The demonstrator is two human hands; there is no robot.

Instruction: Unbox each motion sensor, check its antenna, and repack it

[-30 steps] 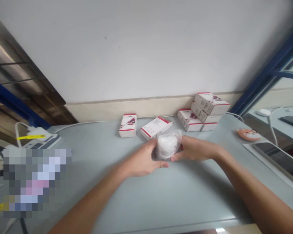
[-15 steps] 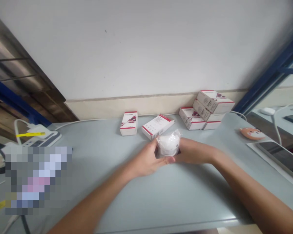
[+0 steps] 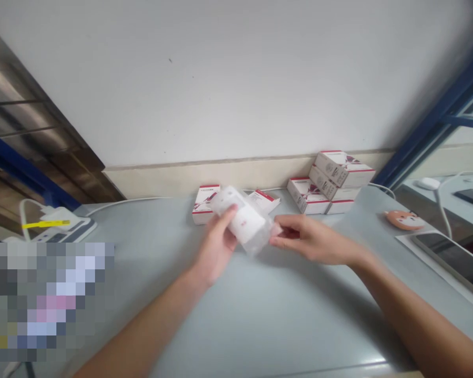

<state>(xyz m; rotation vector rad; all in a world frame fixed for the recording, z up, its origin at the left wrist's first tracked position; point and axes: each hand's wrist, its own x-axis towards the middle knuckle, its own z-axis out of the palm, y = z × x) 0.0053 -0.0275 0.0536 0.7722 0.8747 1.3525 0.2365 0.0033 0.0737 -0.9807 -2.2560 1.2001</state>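
A white round device in a clear plastic bag (image 3: 242,219) is held above the grey table (image 3: 260,325), a little blurred by motion. My left hand (image 3: 216,247) grips its left side, fingers wrapped round it. My right hand (image 3: 307,239) pinches the bag's right end between thumb and fingers. Behind the bag lie two white-and-red boxes, one upright box (image 3: 203,205) and one flat box (image 3: 265,200) partly hidden by the bag.
A stack of white-and-red boxes (image 3: 333,181) leans against the wall at the back right. An orange animal-shaped item (image 3: 402,219) and a tablet (image 3: 451,260) lie to the right. A scale (image 3: 61,228) with a white cable sits at the left.
The bagged device has been lifted and turned to lie slanted, moving left and up. My right hand has slid from cupping it to pinching the bag's end.
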